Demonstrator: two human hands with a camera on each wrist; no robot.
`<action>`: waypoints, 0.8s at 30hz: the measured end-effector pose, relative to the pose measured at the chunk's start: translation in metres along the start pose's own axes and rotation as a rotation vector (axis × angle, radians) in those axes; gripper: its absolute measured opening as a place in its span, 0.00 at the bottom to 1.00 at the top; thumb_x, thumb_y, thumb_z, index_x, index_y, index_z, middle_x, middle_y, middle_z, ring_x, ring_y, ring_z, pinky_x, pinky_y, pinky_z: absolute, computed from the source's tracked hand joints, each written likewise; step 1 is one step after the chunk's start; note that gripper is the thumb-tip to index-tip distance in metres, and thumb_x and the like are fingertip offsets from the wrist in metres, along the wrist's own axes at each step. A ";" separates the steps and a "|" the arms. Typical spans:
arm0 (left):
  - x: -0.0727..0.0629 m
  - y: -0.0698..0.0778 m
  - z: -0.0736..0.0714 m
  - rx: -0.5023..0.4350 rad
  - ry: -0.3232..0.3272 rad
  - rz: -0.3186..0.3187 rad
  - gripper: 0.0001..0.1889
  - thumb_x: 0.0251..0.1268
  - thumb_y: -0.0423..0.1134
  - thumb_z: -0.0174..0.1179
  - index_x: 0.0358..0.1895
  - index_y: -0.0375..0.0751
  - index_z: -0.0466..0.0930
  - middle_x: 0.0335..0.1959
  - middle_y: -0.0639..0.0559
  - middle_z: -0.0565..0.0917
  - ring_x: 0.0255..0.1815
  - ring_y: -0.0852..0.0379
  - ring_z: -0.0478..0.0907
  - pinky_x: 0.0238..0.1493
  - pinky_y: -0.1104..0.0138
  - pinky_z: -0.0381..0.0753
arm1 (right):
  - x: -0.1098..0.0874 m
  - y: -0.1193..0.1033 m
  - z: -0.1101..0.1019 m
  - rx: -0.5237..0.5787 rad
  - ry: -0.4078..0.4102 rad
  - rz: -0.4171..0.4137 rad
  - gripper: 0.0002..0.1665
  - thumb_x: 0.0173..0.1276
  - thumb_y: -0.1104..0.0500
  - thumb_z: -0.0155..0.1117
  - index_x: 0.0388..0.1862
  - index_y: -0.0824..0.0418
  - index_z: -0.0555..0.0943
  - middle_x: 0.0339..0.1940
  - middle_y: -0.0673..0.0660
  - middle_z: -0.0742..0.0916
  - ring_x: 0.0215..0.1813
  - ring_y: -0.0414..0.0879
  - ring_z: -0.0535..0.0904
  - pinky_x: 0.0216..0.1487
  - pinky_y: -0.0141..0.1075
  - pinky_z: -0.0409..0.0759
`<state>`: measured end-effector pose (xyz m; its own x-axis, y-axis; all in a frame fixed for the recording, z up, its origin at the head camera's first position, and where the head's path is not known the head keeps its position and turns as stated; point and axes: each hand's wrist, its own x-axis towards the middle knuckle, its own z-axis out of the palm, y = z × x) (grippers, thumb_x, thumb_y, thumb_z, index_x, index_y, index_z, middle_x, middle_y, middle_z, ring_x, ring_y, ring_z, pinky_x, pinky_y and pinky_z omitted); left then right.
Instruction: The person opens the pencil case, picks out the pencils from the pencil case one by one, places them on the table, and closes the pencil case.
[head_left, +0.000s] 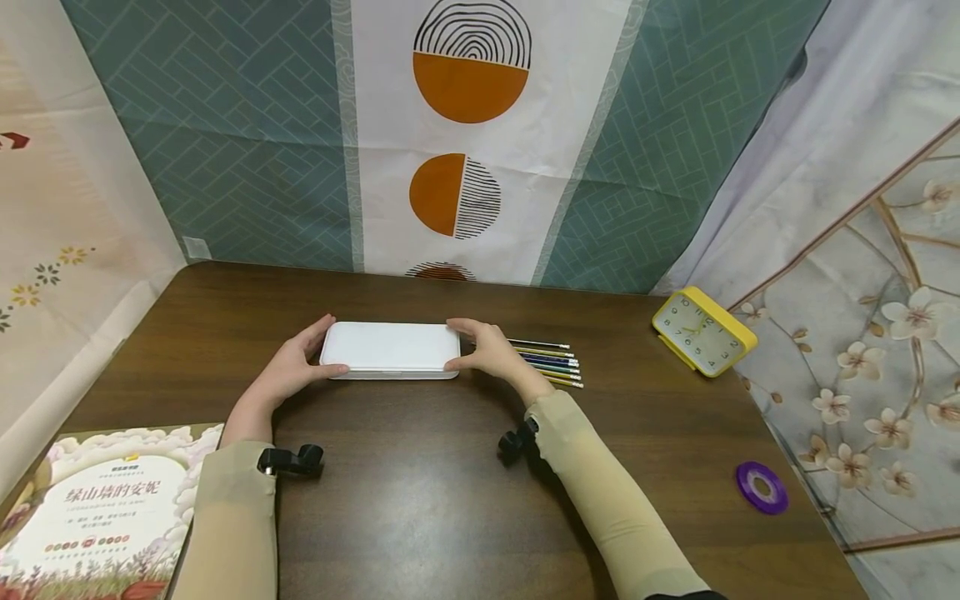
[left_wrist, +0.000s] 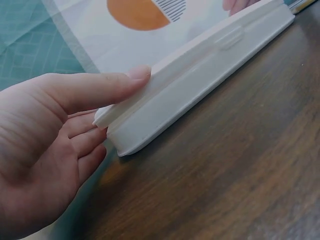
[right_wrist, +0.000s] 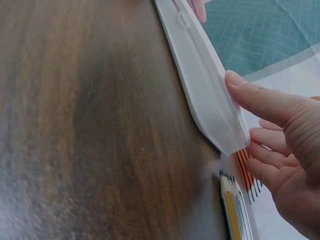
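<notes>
A white pencil case [head_left: 393, 346] with a small front clasp lies on the brown table, its lid down. At its left end my left hand [head_left: 294, 367] grips the case, thumb along the front edge and fingers behind the end; the left wrist view shows the thumb [left_wrist: 115, 90] against the lid's rim. My right hand [head_left: 491, 354] holds the other end in the same way, its thumb [right_wrist: 260, 100] on the lid's edge. Just right of the case, partly behind the right hand, lie several pencils [head_left: 555, 364], side by side. What is inside the case is hidden.
A picture book [head_left: 112, 508] lies at the front left, near the left forearm. On the right stand a yellow alarm clock [head_left: 701, 332] and, closer to the front, a purple roll of tape [head_left: 762, 487]. Patterned cloth [head_left: 255, 150] hangs behind the table's back edge.
</notes>
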<state>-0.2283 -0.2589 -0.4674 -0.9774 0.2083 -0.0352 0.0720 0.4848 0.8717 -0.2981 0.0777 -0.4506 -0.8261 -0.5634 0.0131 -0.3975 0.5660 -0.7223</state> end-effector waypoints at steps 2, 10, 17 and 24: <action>0.000 0.000 0.000 -0.005 0.000 -0.001 0.55 0.56 0.44 0.72 0.78 0.34 0.42 0.80 0.37 0.46 0.79 0.34 0.47 0.74 0.41 0.52 | 0.000 -0.001 0.000 0.004 0.004 0.003 0.48 0.51 0.56 0.81 0.69 0.65 0.71 0.69 0.61 0.76 0.71 0.54 0.71 0.71 0.44 0.71; -0.002 -0.001 -0.001 -0.008 0.017 -0.021 0.55 0.54 0.43 0.74 0.79 0.37 0.43 0.79 0.37 0.47 0.78 0.34 0.48 0.74 0.41 0.54 | -0.001 -0.004 0.006 0.015 0.019 0.000 0.47 0.51 0.56 0.80 0.70 0.65 0.70 0.69 0.61 0.76 0.71 0.54 0.71 0.71 0.43 0.70; -0.002 -0.004 -0.002 0.010 0.023 -0.025 0.58 0.52 0.41 0.75 0.78 0.33 0.41 0.78 0.35 0.50 0.77 0.33 0.50 0.73 0.41 0.55 | 0.000 -0.004 0.013 0.018 0.027 0.010 0.47 0.51 0.58 0.80 0.70 0.64 0.70 0.69 0.61 0.76 0.72 0.54 0.70 0.71 0.43 0.70; -0.005 -0.002 -0.003 0.029 0.010 -0.018 0.58 0.52 0.43 0.75 0.78 0.32 0.41 0.79 0.34 0.48 0.78 0.33 0.48 0.74 0.40 0.53 | -0.002 -0.003 0.013 0.020 0.036 0.003 0.48 0.52 0.57 0.80 0.70 0.65 0.69 0.70 0.61 0.76 0.71 0.56 0.72 0.70 0.44 0.71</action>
